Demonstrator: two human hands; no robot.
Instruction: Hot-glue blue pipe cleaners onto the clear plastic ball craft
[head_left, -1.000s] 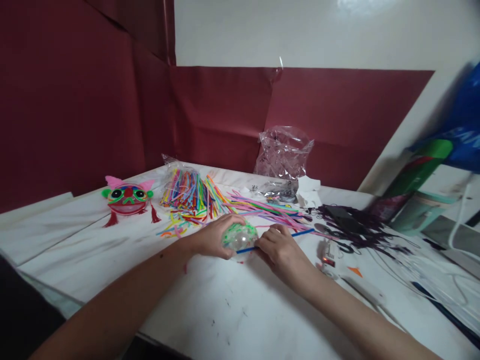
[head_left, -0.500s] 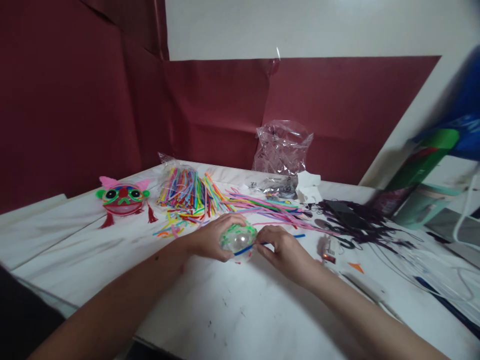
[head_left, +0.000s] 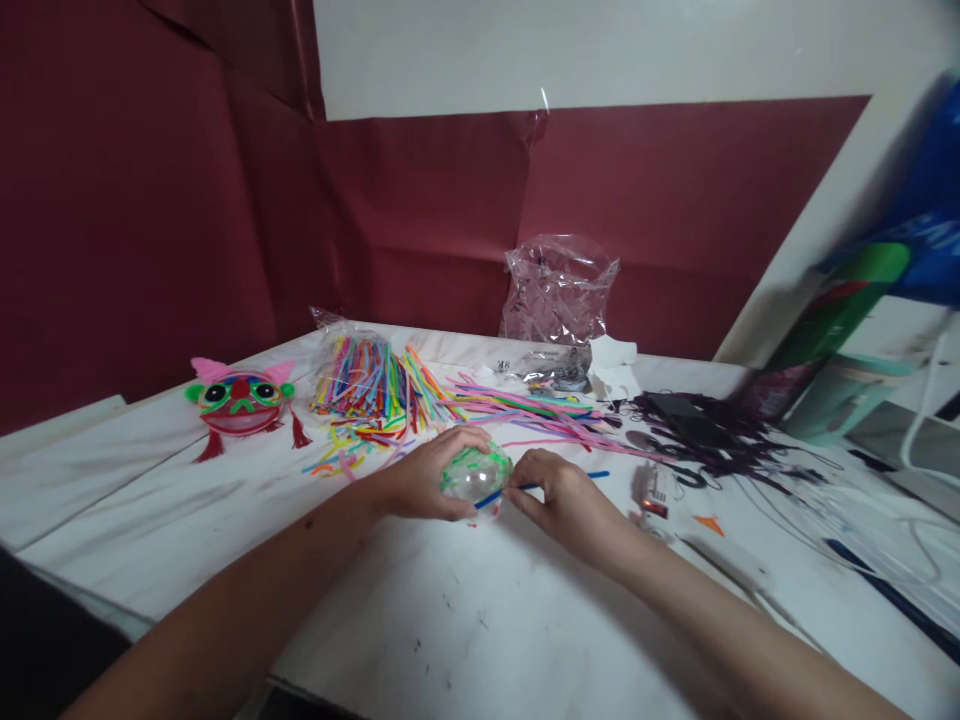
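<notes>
In the head view my left hand (head_left: 439,476) is curled round the left side of a clear plastic ball (head_left: 472,484) with green bits on its upper surface and small red bits low down. My right hand (head_left: 551,490) pinches a blue pipe cleaner (head_left: 489,499) against the ball's front right. One end of the blue strip crosses the ball; the other sticks out beyond my right hand. Further left on the table stands a lion-face ornament (head_left: 241,404) with pink ears, green side pieces and red tassels.
Behind my hands lie a bag of coloured pipe cleaners (head_left: 360,380), loose pink strips (head_left: 555,425) and a crumpled clear bag (head_left: 559,290). To the right are dark purple strands (head_left: 739,450), a phone-like dark slab (head_left: 686,420), a lighter-like object (head_left: 655,492), cables and a pale green cup (head_left: 836,400).
The blue pipe cleaner's near end has shifted slightly right and up across the ball. Both hands keep their hold, and the whole view has moved a little.
</notes>
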